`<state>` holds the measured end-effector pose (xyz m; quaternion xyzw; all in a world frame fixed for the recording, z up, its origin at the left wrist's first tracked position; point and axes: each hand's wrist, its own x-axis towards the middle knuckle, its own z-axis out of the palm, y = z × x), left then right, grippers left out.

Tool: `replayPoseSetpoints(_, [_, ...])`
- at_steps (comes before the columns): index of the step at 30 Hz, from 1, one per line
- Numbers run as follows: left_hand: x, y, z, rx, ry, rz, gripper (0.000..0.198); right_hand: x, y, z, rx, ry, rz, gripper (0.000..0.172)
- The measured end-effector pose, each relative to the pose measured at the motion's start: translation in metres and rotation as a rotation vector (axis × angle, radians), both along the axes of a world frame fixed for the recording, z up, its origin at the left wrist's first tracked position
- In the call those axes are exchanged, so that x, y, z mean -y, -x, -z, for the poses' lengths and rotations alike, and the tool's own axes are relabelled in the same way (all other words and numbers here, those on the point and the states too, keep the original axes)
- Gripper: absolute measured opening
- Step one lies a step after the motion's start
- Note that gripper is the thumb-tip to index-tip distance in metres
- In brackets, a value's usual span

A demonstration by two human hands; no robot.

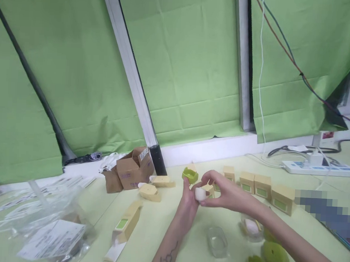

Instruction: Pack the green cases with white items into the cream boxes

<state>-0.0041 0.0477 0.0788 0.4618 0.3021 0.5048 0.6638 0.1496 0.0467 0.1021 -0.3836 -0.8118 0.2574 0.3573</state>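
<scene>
My left hand (188, 204) is raised over the pale green table (164, 228), fingers curled around a small green lid (190, 174) held at its fingertips. My right hand (223, 192) reaches in from the right and pinches a small white rounded piece (200, 193) against the left palm. Both hands touch each other at that white piece. Just behind them lies a small tan carton (210, 189).
A row of tan cartons with green labels (262, 187) stands behind the hands. An open long carton (126, 224) lies left. Brown cardboard boxes (133, 170), clear plastic bags (49, 226), a clear dish (217, 240), green lids (275, 257) and a power strip (316, 167) surround the spot.
</scene>
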Motion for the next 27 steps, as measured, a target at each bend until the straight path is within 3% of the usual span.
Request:
replayPoseSetpoints(3, [-0.009,-0.007,-0.023,0.118,-0.046,0.118,0.066,-0.008,-0.002,-0.013,0.064,-0.172,-0.031,0.030])
replayPoseSetpoints(5, [-0.010,-0.009,-0.028,0.200,-0.045,0.148,0.057,-0.015,-0.006,-0.014,0.005,-0.205,0.018,0.024])
replayPoseSetpoints(10, [-0.013,-0.006,-0.021,0.269,0.014,-0.069,0.028,-0.028,-0.026,-0.017,-0.399,-0.040,0.065,0.030])
replayPoseSetpoints(12, [-0.015,-0.006,-0.018,0.246,0.033,-0.063,0.029,-0.028,-0.032,-0.021,-0.463,0.012,0.023,0.034])
replayPoseSetpoints(17, [-0.017,-0.011,-0.013,0.161,0.055,0.020,0.039,-0.028,-0.031,-0.023,-0.299,-0.042,-0.017,0.030])
replayPoseSetpoints(24, [-0.017,-0.012,-0.006,0.132,0.237,0.182,0.042,-0.030,-0.016,-0.008,-0.196,-0.089,0.029,0.026])
replayPoseSetpoints(27, [-0.016,-0.010,-0.007,0.141,0.327,0.233,0.043,-0.028,-0.017,-0.008,-0.138,-0.069,-0.028,0.029])
